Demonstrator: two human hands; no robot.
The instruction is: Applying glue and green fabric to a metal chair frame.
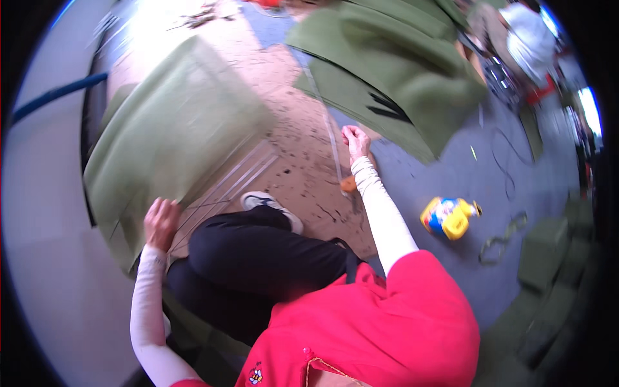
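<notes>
At the lower left, my left hand (161, 222) has its fingers curled closed at the near edge of a thin pale green fabric sheet (184, 113), apparently gripping it. A thin dark line runs rightward from beside these fingers. My right hand (356, 143) is raised and closed in a pinch ahead of me; what it holds, if anything, is too small to make out. Close to it, a pale narrow strip (329, 132) runs down to an orange-brown object (348, 185) on the floor. Several white strips (242, 171) lie between the sheet and my shoe.
Heaped dark green fabric (393, 71) lies ahead, with black strips (389, 107) on it. A yellow and blue bottle (446, 217) and a green strap loop (501, 242) are at right, near green blocks (545, 251). Another person (529, 42) is at far right. Brown board (296, 119) covers part of the floor.
</notes>
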